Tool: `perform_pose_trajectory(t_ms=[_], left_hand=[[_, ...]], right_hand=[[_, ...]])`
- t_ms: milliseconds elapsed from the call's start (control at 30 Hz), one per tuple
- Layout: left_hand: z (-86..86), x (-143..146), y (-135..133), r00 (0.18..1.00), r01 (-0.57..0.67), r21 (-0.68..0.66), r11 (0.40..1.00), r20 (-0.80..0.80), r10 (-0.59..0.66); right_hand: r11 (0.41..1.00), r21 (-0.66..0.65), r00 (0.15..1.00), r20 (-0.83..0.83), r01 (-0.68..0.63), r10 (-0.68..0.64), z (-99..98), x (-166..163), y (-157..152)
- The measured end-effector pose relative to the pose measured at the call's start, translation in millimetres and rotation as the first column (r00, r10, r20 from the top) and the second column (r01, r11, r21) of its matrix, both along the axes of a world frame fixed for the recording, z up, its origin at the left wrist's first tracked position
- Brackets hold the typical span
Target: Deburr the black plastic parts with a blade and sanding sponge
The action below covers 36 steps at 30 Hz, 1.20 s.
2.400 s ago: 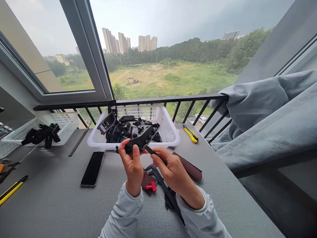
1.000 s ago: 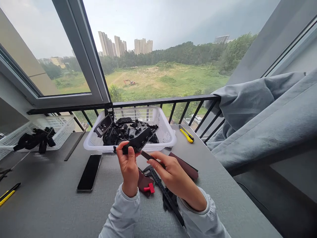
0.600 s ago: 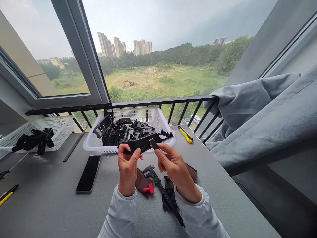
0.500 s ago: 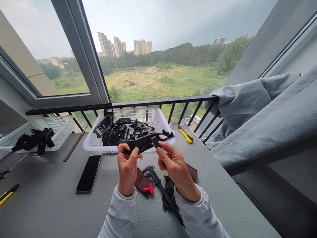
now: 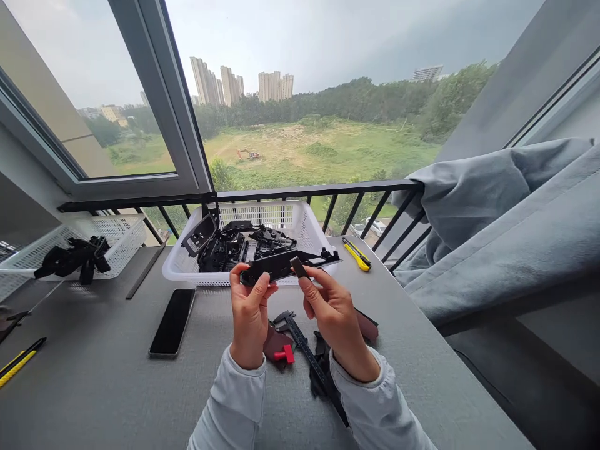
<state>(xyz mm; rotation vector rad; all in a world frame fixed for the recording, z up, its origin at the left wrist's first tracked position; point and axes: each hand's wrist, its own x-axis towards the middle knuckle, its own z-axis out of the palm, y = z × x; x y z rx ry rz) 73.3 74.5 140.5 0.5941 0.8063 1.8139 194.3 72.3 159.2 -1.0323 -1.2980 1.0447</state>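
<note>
Turned almost level since the earlier frames, the long black moulded-plastic frame piece is now held in the air just in front of the white plastic mesh basket. Head view: the left hand pinches the piece's left end between thumb and bent fingers. The right hand pinches a small dark rectangular tab between thumb and forefinger, at the piece's upper edge; whether they touch cannot be told. A heap of black plastic parts fills the basket. Below the hands lies a dark steel caliper; a black smartphone and a yellow utility knife lie to either side. The piece appears light and stiff, its thin right-end projections probably fragile. Its thicker body offers the safer hold.
</note>
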Motion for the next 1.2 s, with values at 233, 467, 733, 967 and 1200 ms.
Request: perform_pose_trajectory(t_ms=[233,467,733,967,1200], left_hand=[[-3.7,3,-1,0.995,-0.064,0.085,0.994,-0.074,0.07],[-10.0,4,-1,0.976,-0.073,0.186,0.98,-0.19,0.109],[-26.4,2,-7,0.859,-0.083,0.218,0.972,-0.48,0.181],[-28.5,-2,-8,0.788,-0.089,0.282,0.955,-0.567,0.24],[-27.3,-2,-8,0.782,-0.114,0.268,0.957,-0.57,0.253]], right_hand=[[0.999,0.029,0.997,0.077,-0.027,0.025,-2.7,5,3],[0.997,0.04,0.989,0.135,-0.067,0.061,-2.4,12,-4],[0.967,0.068,0.847,0.5,-0.245,0.18,8.7,9,-14],[0.976,0.031,0.825,0.54,-0.215,0.164,7.6,10,-12],[0.986,0.092,0.813,0.579,-0.141,0.062,7.0,10,-13]])
